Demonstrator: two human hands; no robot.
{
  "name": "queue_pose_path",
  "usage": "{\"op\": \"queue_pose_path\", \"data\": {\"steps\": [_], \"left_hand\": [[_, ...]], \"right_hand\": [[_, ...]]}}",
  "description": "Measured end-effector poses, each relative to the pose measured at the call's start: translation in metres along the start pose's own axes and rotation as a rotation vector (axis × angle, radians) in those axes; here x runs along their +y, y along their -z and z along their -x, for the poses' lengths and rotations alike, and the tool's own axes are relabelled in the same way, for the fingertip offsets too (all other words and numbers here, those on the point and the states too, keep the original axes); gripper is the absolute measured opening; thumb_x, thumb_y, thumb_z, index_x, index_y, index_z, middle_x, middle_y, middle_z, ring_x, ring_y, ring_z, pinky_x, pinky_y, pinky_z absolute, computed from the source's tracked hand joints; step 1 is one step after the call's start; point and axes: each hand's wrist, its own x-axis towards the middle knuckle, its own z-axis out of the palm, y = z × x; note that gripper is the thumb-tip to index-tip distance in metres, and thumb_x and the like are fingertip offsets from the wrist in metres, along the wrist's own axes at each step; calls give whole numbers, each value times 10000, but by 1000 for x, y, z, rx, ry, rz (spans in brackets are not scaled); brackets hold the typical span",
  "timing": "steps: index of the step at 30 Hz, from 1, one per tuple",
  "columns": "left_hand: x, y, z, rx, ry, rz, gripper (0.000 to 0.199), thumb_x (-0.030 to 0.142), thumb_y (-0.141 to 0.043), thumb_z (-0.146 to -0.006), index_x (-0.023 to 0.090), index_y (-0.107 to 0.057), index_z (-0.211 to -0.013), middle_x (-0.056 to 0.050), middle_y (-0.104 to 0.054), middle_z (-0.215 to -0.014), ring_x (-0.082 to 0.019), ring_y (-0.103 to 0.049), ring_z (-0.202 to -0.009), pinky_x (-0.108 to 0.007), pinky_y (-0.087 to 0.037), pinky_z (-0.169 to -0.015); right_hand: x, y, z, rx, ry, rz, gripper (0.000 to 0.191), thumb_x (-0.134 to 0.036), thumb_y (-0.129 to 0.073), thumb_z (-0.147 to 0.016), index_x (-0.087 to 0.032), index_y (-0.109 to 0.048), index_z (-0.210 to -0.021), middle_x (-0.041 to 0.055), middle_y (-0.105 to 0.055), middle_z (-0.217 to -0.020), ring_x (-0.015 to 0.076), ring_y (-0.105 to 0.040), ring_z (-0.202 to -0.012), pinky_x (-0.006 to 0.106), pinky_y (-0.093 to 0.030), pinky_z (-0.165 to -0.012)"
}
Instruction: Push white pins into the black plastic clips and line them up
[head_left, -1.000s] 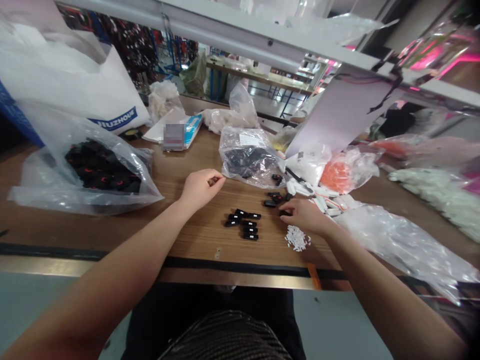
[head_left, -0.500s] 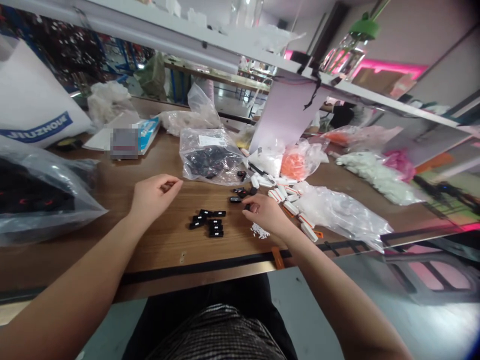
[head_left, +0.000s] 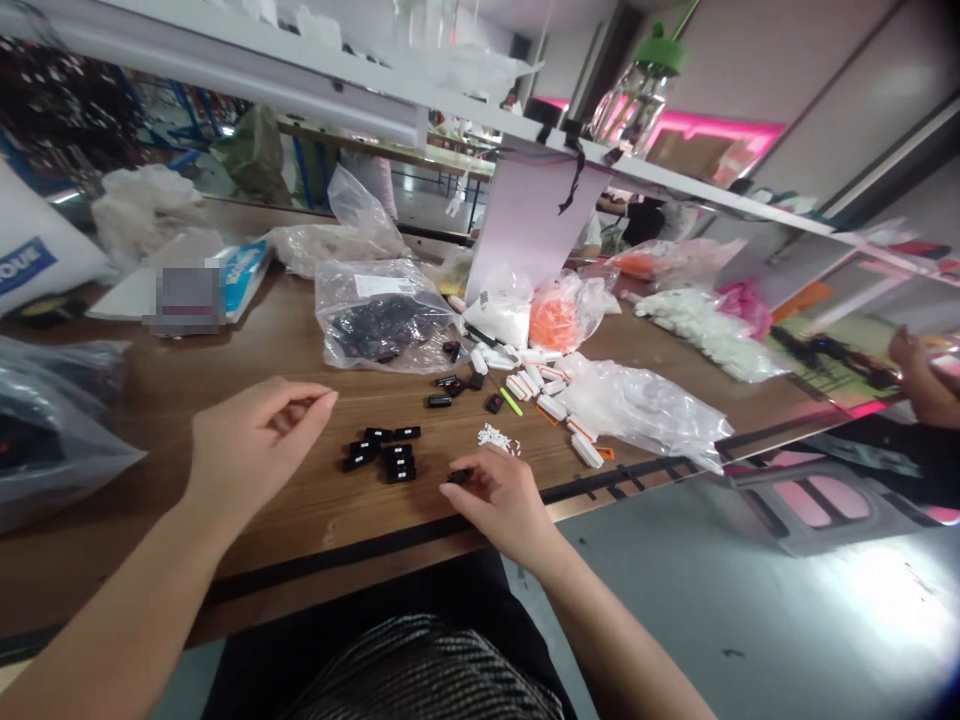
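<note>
My left hand (head_left: 259, 445) hovers over the wooden table (head_left: 277, 545) at the left of the work area, its fingers curled around a small dark piece (head_left: 298, 409). My right hand (head_left: 499, 505) pinches a black plastic piece (head_left: 459, 477) at its fingertips. Between my hands lies a loose group of small black rectangular pieces (head_left: 379, 450) with white marks. Just beyond my right hand is a small heap of white pellets (head_left: 495, 438), and several more black pieces (head_left: 450, 390) lie farther back.
A transparent bag of black parts (head_left: 382, 325) sits behind the pieces. White plastic parts (head_left: 536, 385), an orange-filled bag (head_left: 559, 320) and crumpled plastic (head_left: 637, 410) lie to the right. A shelf upright (head_left: 532, 225) stands behind them. Another person's hand (head_left: 919, 375) shows far right.
The view has swung right and the table appears shifted left. My right hand has moved nearer me from the scattered pieces, now pinching a black piece. My left hand looks much the same.
</note>
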Motion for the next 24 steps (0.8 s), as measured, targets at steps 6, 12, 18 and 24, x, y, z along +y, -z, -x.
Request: {"op": "queue_pose_path", "data": {"steps": [6, 12, 18, 24], "left_hand": [[42, 0, 62, -306, -60, 153, 142, 450, -559, -928, 373, -676, -954, 28, -714, -887, -199, -676, -707, -322, -550, -572], [52, -34, 115, -409, -34, 243, 228, 372, -543, -937, 388, -635, -1145, -22, -702, -1113, -250, -713, -894, -358, -620, -652], [48, -39, 121, -429, -89, 181, 235, 329, -526, -952, 340, -619, -1167, -24, -712, -1064, -236, -710, -891, -363, -612, -740], [45, -39, 122, -390, -146, 85, 182, 307, -492, -1000, 267, -637, -1103, -12, -715, -1009, -197, -699, -863, -320, -568, -729]], "right_hand": [[-10, -9, 15, -26, 13, -42, 123, -322, -750, -813, -234, -708, -887, 10, -671, -822, 166, -637, -794, 297, -514, -715], [-5, -19, 27, -76, 43, -24, 131, -341, -749, -831, -221, -709, -864, -4, -657, -760, 148, -605, -707, 282, -466, -663], [2, -24, 30, -130, 97, -44, 112, -321, -716, -873, -219, -723, -917, 12, -700, -823, 156, -636, -775, 300, -480, -742], [9, -25, 27, -130, 159, -26, 137, -319, -685, -903, -234, -739, -996, 39, -715, -947, 173, -657, -899, 335, -486, -841]]}}
